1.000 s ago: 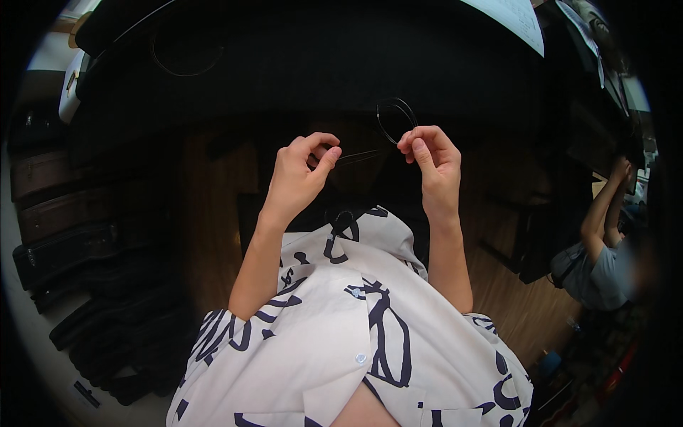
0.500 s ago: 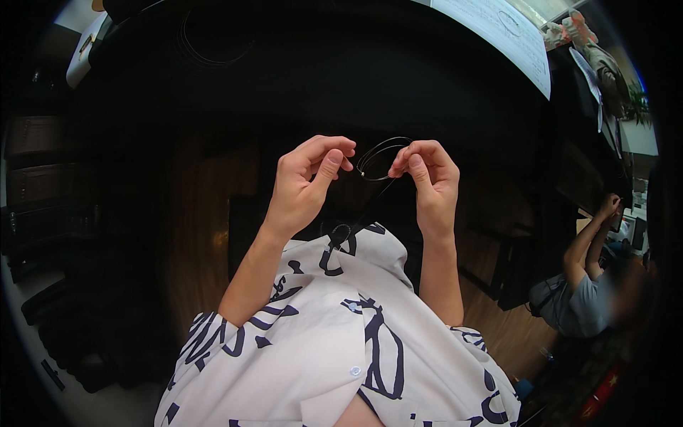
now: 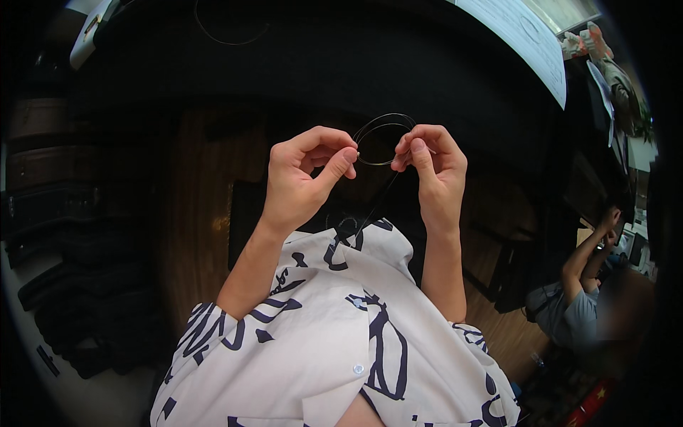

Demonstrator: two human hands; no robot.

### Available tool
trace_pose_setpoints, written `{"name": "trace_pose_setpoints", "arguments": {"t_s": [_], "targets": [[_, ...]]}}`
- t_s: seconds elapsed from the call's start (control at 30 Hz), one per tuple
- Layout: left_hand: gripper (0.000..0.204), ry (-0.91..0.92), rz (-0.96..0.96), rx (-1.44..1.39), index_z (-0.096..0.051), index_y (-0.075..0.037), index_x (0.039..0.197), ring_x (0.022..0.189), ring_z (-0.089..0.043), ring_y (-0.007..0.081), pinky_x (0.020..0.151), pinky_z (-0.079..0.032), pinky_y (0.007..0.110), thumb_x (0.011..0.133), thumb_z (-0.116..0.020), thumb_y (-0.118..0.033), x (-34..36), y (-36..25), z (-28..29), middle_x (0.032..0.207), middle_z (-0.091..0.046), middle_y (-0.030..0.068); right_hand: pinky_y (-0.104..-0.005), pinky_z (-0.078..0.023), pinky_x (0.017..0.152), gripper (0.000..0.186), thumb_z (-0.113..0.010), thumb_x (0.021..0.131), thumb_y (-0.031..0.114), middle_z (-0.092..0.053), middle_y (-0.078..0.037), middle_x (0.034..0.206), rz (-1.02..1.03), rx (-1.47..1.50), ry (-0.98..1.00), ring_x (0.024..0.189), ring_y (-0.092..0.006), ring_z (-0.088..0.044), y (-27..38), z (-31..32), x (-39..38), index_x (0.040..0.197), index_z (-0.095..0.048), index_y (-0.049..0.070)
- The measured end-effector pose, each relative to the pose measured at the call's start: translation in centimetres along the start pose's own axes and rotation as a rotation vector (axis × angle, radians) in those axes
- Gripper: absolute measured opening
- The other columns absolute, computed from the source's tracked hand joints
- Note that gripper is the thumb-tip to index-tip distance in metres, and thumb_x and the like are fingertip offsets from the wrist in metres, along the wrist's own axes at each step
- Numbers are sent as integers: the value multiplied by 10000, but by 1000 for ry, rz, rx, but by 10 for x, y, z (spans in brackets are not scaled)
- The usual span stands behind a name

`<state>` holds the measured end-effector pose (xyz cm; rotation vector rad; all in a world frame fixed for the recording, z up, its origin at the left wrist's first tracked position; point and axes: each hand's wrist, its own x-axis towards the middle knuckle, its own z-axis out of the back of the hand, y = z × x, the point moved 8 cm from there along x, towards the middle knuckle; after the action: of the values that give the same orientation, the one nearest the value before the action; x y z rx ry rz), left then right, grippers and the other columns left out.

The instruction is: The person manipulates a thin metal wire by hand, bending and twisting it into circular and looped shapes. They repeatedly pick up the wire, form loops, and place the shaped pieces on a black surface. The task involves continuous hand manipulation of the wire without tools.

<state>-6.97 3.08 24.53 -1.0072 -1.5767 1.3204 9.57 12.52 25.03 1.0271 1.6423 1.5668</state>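
A thin metal string [image 3: 385, 164], wound into a small coil, hangs in the air in front of my chest. My left hand [image 3: 302, 171] is closed in a pinch at the coil's left side, where a tiny bright bead shows at the fingertips. On the opposite side, the thumb and fingers of my right hand [image 3: 432, 160] are closed around the coil. One loose strand runs down from the right fingertips toward my shirt. Another thin loop of string [image 3: 231, 43] lies on the black table [image 3: 306, 78] beyond my hands.
Printed paper sheets [image 3: 523, 46] lie at the table's far right. A white object [image 3: 89, 43] sits at the far left corner. To the right, a person in a grey top [image 3: 573, 313] works with both hands raised. Dark cases [image 3: 85, 285] stand along the left.
My left hand has moved right and closed its fingertips on the coil's beaded side, where it was apart before. The coil has risen slightly, and my right hand keeps its grip.
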Motion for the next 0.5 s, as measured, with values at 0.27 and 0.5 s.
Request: {"name": "trace_pose_setpoints", "arguments": {"t_s": [0.27, 0.5], "targets": [[121, -70, 59, -170, -694, -21, 1000, 736, -715, 147, 644, -557, 240, 972, -679, -138, 2, 3, 19, 867, -723, 83, -248, -578, 725, 151, -684, 948, 87, -707, -108, 934, -75, -18, 207, 778, -133, -708, -5, -40, 10, 1065, -679, -8], [126, -99, 40, -306, -702, -19, 1007, 734, -703, 149, 654, -563, 250, 972, -681, -138, -3, 11, 38, 885, -720, 94, -230, -576, 612, 138, -691, 947, 110, -704, -78, 757, -194, -5, 291, 666, -122, -692, -11, -71, 14, 939, -715, -25]]}}
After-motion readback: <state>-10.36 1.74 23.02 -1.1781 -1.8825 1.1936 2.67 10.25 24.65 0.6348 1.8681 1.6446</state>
